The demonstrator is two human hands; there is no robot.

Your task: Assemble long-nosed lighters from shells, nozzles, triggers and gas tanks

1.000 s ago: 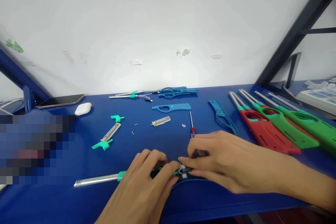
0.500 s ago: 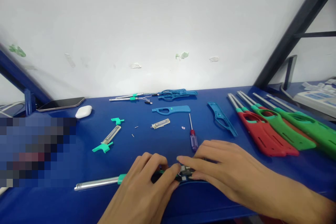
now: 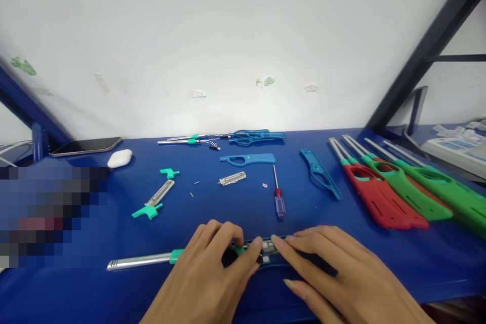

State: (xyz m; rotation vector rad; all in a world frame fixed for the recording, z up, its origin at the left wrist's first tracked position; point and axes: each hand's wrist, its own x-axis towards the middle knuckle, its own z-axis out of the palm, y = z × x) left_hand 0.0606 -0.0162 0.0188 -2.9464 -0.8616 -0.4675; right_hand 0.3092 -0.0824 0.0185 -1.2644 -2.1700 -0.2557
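Observation:
An opened long-nosed gas lighter [image 3: 144, 261] lies across the near part of the table, its metal barrel pointing left and its inner parts exposed. My left hand [image 3: 207, 273] is closed around its handle, thumb and fingers gripping behind the green collar. My right hand [image 3: 337, 268] rests over the handle's right end. Its index fingertip touches a clear part [image 3: 269, 247] inside the shell, while the thumb is apart, nearer the table's front edge. My hands hide much of the blue shell. Just beyond them lies a screwdriver [image 3: 279, 202] with a purple handle.
Blue shell halves [image 3: 250, 159] and a wired metal barrel [image 3: 176, 142] lie further back. Clear fuel tanks [image 3: 232, 178] and green triggers [image 3: 148, 211] are at centre-left. Whole red lighters [image 3: 379, 197] and green lighters [image 3: 421, 192] line the right. A phone [image 3: 87, 146] and white case [image 3: 120, 158] sit back left.
My right hand has shifted down and toward me; its thumb has come off the lighter and the fingers have spread. My left hand keeps its hold nearly unmoved.

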